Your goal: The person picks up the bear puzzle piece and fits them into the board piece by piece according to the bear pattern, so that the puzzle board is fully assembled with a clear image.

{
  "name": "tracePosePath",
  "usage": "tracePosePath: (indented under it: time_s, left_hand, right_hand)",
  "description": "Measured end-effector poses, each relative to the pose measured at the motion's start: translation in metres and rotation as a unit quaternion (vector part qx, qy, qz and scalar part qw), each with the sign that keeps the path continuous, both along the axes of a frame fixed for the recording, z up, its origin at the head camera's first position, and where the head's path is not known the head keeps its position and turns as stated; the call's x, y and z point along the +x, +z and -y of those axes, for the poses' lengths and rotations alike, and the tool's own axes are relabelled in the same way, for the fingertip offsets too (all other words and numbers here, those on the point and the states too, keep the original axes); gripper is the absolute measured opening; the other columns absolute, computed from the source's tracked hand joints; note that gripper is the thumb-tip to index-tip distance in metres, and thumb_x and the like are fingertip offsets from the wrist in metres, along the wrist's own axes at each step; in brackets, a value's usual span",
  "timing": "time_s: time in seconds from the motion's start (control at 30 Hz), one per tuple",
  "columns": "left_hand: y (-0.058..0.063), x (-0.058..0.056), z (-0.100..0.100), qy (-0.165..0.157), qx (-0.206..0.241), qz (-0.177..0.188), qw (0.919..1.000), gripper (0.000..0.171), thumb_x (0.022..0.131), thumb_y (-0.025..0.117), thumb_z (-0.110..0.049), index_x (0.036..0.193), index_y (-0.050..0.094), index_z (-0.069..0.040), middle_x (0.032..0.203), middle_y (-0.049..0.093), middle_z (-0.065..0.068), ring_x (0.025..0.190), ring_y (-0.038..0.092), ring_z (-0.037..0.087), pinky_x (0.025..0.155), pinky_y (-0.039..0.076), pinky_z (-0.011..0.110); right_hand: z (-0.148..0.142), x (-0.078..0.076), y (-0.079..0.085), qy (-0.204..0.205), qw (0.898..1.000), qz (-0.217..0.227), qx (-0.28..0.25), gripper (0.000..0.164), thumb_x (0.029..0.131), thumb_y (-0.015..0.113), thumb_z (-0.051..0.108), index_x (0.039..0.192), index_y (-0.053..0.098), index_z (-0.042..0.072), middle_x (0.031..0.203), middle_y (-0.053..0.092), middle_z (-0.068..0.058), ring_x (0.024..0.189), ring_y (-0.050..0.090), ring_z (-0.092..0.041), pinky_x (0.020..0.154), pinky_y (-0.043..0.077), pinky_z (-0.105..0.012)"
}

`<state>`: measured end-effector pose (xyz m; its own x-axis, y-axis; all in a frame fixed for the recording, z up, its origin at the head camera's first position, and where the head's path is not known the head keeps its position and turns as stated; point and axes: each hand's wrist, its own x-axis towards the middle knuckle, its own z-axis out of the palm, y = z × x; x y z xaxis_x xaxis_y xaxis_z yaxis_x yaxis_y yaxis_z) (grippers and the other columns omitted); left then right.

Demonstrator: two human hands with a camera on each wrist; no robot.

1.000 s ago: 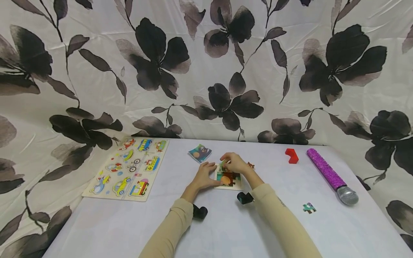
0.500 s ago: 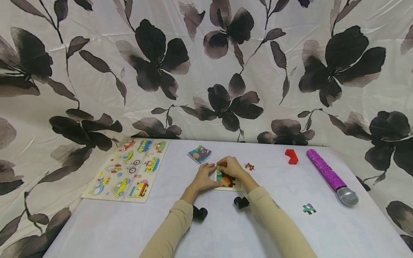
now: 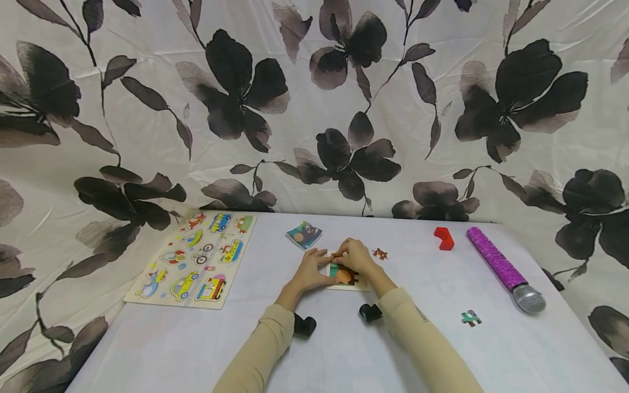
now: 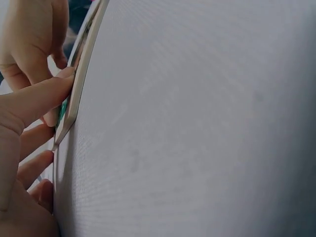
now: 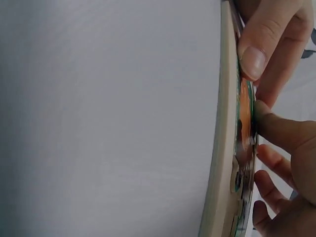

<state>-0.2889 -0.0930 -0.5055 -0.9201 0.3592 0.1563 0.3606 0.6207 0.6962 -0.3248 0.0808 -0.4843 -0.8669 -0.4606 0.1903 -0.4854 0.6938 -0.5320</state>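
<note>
A small wooden jigsaw puzzle board (image 3: 362,284) with a brown, orange and green picture lies in the middle of the white table. My left hand (image 3: 310,272) holds its left side, the thumb at the near corner and the fingers toward the far corner. In the left wrist view that thumb (image 4: 54,91) lies over the board's edge (image 4: 81,94). My right hand (image 3: 355,256) reaches over the board to its far left part, thumb and fingertip together at a puzzle piece that they hide. The right wrist view shows the right thumb (image 5: 269,121) against the picture.
A reddish-brown puzzle piece (image 3: 380,253) lies right of the board, and a green one (image 3: 471,317) farther right. A picture card (image 3: 304,234), a vehicle puzzle board (image 3: 189,262), a red block (image 3: 444,238) and a purple glitter microphone (image 3: 501,265) lie around.
My right hand has moved left and settled at the board's far left part. The green puzzle piece once visible in its fingers is now hidden. The reddish-brown piece has come fully into sight.
</note>
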Motion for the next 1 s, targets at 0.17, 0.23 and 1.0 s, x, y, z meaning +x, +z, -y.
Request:
tracePosePath:
  time_s: [0.17,0.23,1.0]
  left_hand:
    - [0.0006,0.0015,-0.0011,-0.003,-0.001,0.010,0.9999,0.068,0.069,0.081,-0.030,0.125,0.059,0.001,0.139,0.044,0.024,0.134,0.026,0.044,0.108,0.026,0.058]
    - [0.0007,0.0014,-0.0011,-0.004,-0.006,0.008,0.9999,0.068,0.070,0.081,-0.030,0.126,0.058,0.002,0.139,0.044,0.025,0.134,0.026,0.044,0.107,0.026,0.059]
    - [0.0005,-0.0006,0.0016,0.001,0.005,-0.001,1.0000,0.070,0.068,0.080,-0.030,0.126,0.057,0.002,0.137,0.048,0.022,0.134,0.028,0.044,0.107,0.027,0.058]
  right_hand:
    - [-0.0027,0.0068,-0.0012,-0.004,0.999,-0.005,0.037,0.018,0.084,0.071,0.021,0.093,0.076,0.007,0.102,0.064,-0.008,0.094,0.057,-0.029,0.079,0.049,-0.052]
    - [-0.0034,0.0081,-0.0020,0.004,0.999,-0.014,0.038,0.019,0.085,0.070,0.020,0.095,0.075,0.005,0.105,0.065,-0.009,0.097,0.057,-0.030,0.083,0.049,-0.052]
    - [0.0061,0.0055,-0.0010,0.025,0.999,-0.020,0.004,0.019,0.084,0.069,0.008,0.099,0.071,-0.004,0.099,0.063,-0.018,0.093,0.057,-0.033,0.082,0.049,-0.047]
